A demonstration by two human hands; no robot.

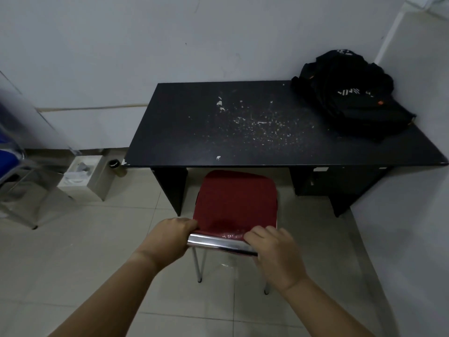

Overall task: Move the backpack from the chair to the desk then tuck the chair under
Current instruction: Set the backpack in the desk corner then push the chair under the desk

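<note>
The black backpack point(352, 96) lies on the far right corner of the black desk point(184, 132), against the wall. A red-cushioned chair point(237, 199) with a chrome frame stands in front of the desk, its front seat edge just under the desk's front edge. My left hand point(170, 239) grips the left end of the chair's chrome backrest top. At the right end, my right hand point(274, 254) holds the same bar. The chair seat is bare.
A white box point(82, 176) and a small metal flask point(116, 166) sit on the floor left of the desk. A chrome-framed blue chair point(14, 152) stands at the far left. A wall corner lies right of the desk; the floor is tiled.
</note>
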